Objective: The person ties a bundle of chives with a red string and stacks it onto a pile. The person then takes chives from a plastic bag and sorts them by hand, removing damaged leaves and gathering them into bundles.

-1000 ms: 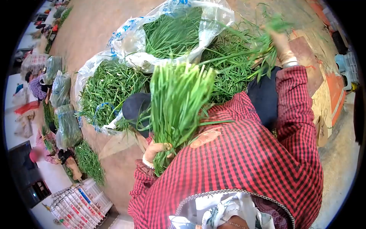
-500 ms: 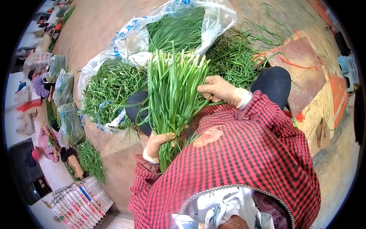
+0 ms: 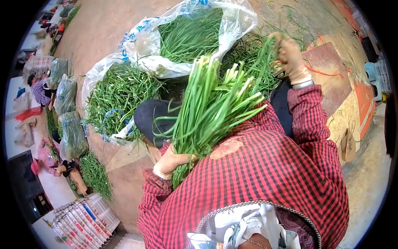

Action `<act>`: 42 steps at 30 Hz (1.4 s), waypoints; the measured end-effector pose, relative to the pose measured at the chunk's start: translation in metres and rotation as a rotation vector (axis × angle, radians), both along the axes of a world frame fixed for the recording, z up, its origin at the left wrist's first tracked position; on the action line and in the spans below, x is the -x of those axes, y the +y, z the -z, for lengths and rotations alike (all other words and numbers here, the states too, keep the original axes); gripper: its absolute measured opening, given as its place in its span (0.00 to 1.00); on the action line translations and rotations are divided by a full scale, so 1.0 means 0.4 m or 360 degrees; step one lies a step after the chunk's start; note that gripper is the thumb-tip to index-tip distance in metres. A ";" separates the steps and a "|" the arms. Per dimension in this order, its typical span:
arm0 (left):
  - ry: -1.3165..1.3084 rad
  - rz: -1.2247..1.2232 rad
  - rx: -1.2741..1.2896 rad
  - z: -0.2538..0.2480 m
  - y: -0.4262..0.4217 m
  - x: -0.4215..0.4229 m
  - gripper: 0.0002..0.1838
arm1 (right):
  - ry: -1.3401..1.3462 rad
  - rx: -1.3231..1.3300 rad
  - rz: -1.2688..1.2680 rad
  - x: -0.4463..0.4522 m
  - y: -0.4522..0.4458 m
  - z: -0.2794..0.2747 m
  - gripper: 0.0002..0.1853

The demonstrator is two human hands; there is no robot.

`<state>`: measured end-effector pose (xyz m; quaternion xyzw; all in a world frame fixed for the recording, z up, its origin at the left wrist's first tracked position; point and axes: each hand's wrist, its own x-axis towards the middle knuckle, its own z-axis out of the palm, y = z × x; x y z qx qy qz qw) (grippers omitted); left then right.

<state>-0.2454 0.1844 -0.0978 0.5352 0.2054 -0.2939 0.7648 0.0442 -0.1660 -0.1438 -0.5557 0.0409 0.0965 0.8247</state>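
Green chive bunch point(image 3: 211, 112) tilts over our lap, pale cut ends up & away from us, fanning R in clumps, leafy end down by our tummy. Our L hand point(image 3: 174, 161) is closed round its lower part, thumb across the front, so that's our grip on it. Our R hand point(image 3: 291, 58) is up by the loose chive pile point(image 3: 242, 58), well apart from the bunch; a few strands show next to its fingers, but it's blurry & we can't tell if it's gripping any. We've a red/blk checked top point(image 3: 265, 174) on, & our dark L knee point(image 3: 151, 118) is just beside the bunch. Past our knees: a clear plastic bag w/ blue print point(image 3: 242, 20), open, holding long chives point(image 3: 190, 35); to its L, a 2nd clear bag point(image 3: 89, 79) full of shorter, jumbled greens point(image 3: 122, 89). On our R: brown board point(image 3: 325, 85) w/ orange-red cord point(image 3: 325, 72), bare plywood point(image 3: 346, 108), tan sandals point(image 3: 349, 145) nr its edge. Far L: filled bags point(image 3: 74, 135), a greens heap point(image 3: 95, 172) on the floor, a co-worker point(image 3: 47, 155) in pink headwear, & stacked white crates point(image 3: 85, 222).
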 end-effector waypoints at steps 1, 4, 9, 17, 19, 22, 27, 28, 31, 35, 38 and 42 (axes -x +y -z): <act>0.0023 0.0048 0.0001 -0.011 0.003 -0.005 0.31 | 0.0006 0.0000 0.0003 -0.043 -0.064 0.020 0.08; -0.0114 0.0126 -0.0174 0.012 0.026 0.014 0.30 | -0.0010 0.0179 -0.0185 -0.104 -0.161 0.016 0.13; 0.0014 0.0181 -0.0296 -0.015 -0.005 -0.032 0.22 | -0.1002 0.1981 -0.1025 0.042 0.023 -0.077 0.43; -0.0207 0.0383 -0.0564 -0.015 -0.038 -0.050 0.20 | -0.1894 0.1905 -0.0951 0.181 0.281 0.143 0.29; -0.0100 0.0326 -0.0489 -0.017 -0.034 -0.041 0.20 | -0.1172 0.2133 -0.1677 0.190 0.274 -0.007 0.15; -0.0057 0.0289 -0.0384 -0.009 -0.028 -0.040 0.21 | -0.1459 0.2242 -0.1455 0.166 0.250 0.020 0.09; -0.0112 0.0322 -0.0463 -0.016 -0.030 -0.048 0.21 | -0.1076 0.2402 -0.1037 0.052 0.156 0.029 0.15; -0.0112 0.0325 -0.0461 -0.017 -0.022 -0.044 0.21 | -0.0918 0.2429 -0.0813 0.004 0.115 0.057 0.16; 0.0009 0.0272 -0.0443 -0.023 0.006 -0.024 0.18 | -0.0635 0.2711 -0.0925 -0.050 -0.014 0.096 0.18; 0.0090 0.0143 -0.0398 -0.033 -0.003 -0.034 0.16 | -0.0246 0.2773 -0.1104 -0.065 -0.067 0.090 0.20; 0.0059 0.0147 -0.0372 -0.025 0.009 -0.030 0.16 | -0.0135 0.2293 -0.1153 -0.088 -0.062 0.099 0.27; 0.0020 0.0128 -0.0398 -0.027 0.009 -0.035 0.16 | -0.0234 0.1247 -0.1380 0.058 0.074 -0.047 0.41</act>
